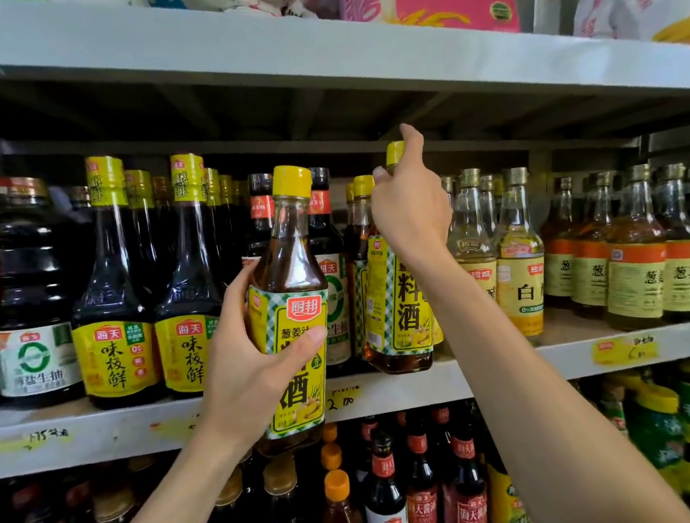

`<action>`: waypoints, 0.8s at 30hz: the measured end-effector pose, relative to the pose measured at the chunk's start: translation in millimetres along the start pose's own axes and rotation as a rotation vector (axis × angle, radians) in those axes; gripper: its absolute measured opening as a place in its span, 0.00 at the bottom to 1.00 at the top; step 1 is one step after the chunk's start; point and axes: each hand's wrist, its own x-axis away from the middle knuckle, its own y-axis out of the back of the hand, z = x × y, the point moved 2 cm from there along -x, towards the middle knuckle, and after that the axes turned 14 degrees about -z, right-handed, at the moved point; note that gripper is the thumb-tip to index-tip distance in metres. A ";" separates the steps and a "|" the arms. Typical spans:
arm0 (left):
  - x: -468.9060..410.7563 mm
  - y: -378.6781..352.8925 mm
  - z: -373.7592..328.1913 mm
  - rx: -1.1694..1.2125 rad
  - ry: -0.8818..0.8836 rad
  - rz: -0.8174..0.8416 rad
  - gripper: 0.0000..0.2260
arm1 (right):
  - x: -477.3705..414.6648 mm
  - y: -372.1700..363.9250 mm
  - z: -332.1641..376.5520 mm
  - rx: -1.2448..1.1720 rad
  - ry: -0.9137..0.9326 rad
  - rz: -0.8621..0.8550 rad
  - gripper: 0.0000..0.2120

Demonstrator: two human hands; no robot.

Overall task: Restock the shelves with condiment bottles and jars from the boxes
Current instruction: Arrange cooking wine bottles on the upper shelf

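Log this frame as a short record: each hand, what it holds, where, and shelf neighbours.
left hand: grips a yellow-capped cooking wine bottle by its body, in front of the middle shelf
right hand: grips the neck of a matching bottle at the shelf's front edge
neighbours: dark soy sauce bottles to the left, pale bottles to the right

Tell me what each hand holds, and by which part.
The left hand grips a cooking-wine bottle by its labelled body. The right hand holds a second bottle by its neck.
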 end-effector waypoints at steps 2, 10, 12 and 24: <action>-1.4 -2.7 -0.1 0.021 0.004 -0.004 0.36 | 0.0 -2.7 0.2 -0.006 0.021 0.002 0.28; -17.2 -0.5 1.4 0.086 0.046 -0.050 0.36 | -1.1 -12.2 -0.8 -0.013 0.050 -0.006 0.28; -18.8 0.7 2.1 0.082 0.036 -0.052 0.38 | -1.5 -16.4 -0.1 -0.018 0.054 -0.001 0.29; -20.7 2.1 0.3 0.069 0.041 -0.084 0.35 | 4.6 -31.0 2.4 -0.001 0.049 -0.044 0.29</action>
